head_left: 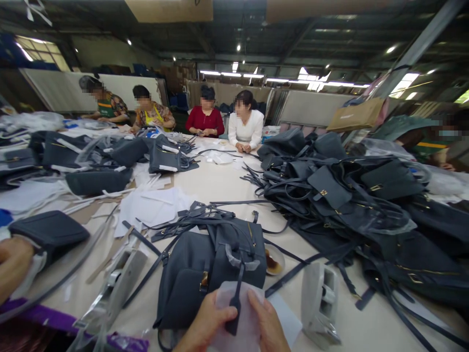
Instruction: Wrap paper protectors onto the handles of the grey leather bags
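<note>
A dark blue-grey backpack (183, 274) with gold hardware lies on the table just in front of me. From its handle, wrapped in clear plastic, hangs a dark leather tag (233, 313). My left hand (208, 320) pinches the tag under its thumb against a thin white translucent sheet (223, 340). The right-hand edge of that sheet is gripped by my right hand (269, 322), thumb on top. The fingers behind the sheet are hidden. Behind the backpack, a small dish (280, 254) holding something brown is partly covered.
Grey tape dispensers stand on the right (322, 305) and left (119, 283). Dark backpacks (351, 195) are heaped on the right, with straps trailing. A co-worker's hand (14, 264) holds a dark bag piece (51, 234) at left. Several people sit across the table (216, 183).
</note>
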The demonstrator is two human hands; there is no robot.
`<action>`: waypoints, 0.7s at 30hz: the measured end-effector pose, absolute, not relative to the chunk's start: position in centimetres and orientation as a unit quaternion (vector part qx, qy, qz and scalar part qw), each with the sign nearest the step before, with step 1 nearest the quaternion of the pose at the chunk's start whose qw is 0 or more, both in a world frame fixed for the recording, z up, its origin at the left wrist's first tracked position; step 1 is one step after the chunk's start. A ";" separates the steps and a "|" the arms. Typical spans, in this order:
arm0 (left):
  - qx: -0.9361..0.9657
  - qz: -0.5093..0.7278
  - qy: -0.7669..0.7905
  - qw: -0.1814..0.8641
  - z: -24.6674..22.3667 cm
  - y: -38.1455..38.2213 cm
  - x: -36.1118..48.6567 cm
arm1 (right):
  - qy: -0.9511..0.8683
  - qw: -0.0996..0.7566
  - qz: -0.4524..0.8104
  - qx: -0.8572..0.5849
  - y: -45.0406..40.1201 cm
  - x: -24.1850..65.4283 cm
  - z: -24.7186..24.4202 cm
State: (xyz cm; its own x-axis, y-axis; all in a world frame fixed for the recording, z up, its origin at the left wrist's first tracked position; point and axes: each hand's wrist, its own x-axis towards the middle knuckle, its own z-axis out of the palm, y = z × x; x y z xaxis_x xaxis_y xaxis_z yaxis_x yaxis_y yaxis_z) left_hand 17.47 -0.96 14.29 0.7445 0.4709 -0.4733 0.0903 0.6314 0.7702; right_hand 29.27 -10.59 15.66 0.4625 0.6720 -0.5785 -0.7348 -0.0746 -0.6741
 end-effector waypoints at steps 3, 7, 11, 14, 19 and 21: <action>0.422 0.114 0.338 0.834 14.2 -0.8 17.6 | 0.037 0.689 0.507 -0.517 -10.4 29.6 15.8; 0.441 0.138 0.330 0.823 15.2 -0.5 17.7 | 0.051 0.697 0.500 -0.511 -10.0 29.8 15.6; 0.452 0.142 0.312 0.824 16.4 -0.1 17.9 | 0.042 0.695 0.512 -0.503 -10.1 30.1 15.2; 0.457 0.130 0.318 0.820 16.8 -0.1 17.7 | 0.027 0.677 0.525 -0.515 -10.2 30.9 15.2; 0.473 0.112 0.338 0.806 16.9 -0.2 17.4 | -0.086 0.598 0.531 -0.594 -9.1 32.0 16.4; 0.484 0.111 0.346 0.796 16.7 -0.2 17.4 | -0.128 0.569 0.532 -0.614 -8.4 32.1 16.8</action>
State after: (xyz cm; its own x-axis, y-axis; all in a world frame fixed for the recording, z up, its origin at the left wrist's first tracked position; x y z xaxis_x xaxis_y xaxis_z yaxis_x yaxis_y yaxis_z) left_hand 17.40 -0.18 16.72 0.7363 0.5114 -0.4432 0.1577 0.5072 0.8473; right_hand 32.09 -8.36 16.82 0.4011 0.7621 -0.5082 -0.4488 -0.3200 -0.8343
